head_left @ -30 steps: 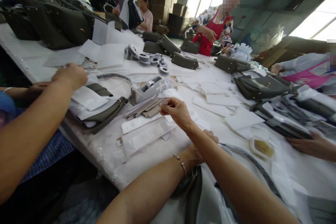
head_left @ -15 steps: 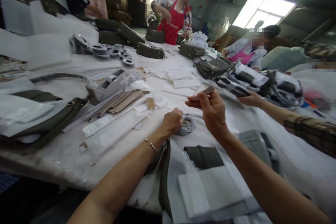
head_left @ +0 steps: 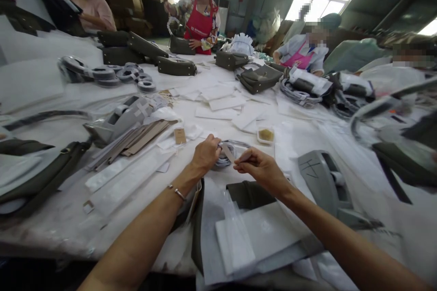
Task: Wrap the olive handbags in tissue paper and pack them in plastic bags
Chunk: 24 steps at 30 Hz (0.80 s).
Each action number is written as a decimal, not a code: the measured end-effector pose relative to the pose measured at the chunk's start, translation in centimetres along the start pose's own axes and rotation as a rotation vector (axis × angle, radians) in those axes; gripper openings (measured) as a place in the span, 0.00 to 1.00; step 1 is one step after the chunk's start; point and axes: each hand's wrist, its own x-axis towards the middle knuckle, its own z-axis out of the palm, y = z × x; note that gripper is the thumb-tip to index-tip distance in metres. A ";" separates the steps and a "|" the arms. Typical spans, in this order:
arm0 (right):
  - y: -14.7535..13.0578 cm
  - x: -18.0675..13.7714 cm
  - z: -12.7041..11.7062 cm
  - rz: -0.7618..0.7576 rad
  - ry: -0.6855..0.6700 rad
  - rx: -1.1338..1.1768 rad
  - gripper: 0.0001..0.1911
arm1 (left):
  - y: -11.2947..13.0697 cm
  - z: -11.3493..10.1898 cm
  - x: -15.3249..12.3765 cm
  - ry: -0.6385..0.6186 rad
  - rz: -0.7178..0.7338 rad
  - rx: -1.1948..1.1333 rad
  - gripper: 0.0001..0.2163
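Note:
My left hand (head_left: 206, 153) is closed at the left side of a coiled, wrapped strap (head_left: 225, 160); what its fingertips pinch is hidden. Close by on the right, my right hand (head_left: 261, 167) pinches a thin, flat pinkish-brown strip (head_left: 227, 153). The strip slants over the coil toward my left fingertips; I cannot tell whether they touch it. Below both hands lies a dark olive bag (head_left: 251, 194), partly under a white padded sheet (head_left: 262, 232) and clear plastic.
A grey tape dispenser (head_left: 319, 177) stands right of my forearm, another tape dispenser (head_left: 119, 116) to the left. Brown card strips (head_left: 146, 138) and a small clear container (head_left: 265, 135) lie on the table. Olive bags (head_left: 261, 77) and wrapped coils (head_left: 105, 75) sit farther back, with co-workers beyond.
My right hand has come down and toward my left hand, bringing the brown strip over the coil. The co-worker's plaid-sleeved arm at right is gone; a bag with a wrapped handle shows there.

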 end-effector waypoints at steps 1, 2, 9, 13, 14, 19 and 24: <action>-0.2 -0.2 0.0 0.024 -0.019 0.008 0.14 | 0.0 0.0 0.0 0.005 0.004 0.006 0.10; -0.5 -0.3 0.0 0.043 -0.033 0.009 0.14 | 0.0 0.0 -0.1 0.012 0.011 0.013 0.10; -0.7 0.4 0.7 -0.111 0.074 -0.162 0.09 | 0.4 -0.3 -0.4 0.039 0.071 0.073 0.09; 0.5 1.2 1.4 -0.363 0.148 -0.391 0.04 | 0.7 -0.8 -0.7 0.049 0.107 0.082 0.10; 0.7 1.3 1.5 -0.431 0.124 -0.487 0.02 | 0.8 -0.9 -0.8 0.050 0.114 0.076 0.10; 0.8 1.8 1.5 -0.717 -0.015 -1.021 0.10 | 0.9 -1.0 -0.9 0.079 0.126 0.010 0.09; 1.4 4.9 1.4 -0.843 0.087 -1.076 0.12 | 0.6 -0.6 -0.6 0.138 0.122 -0.053 0.06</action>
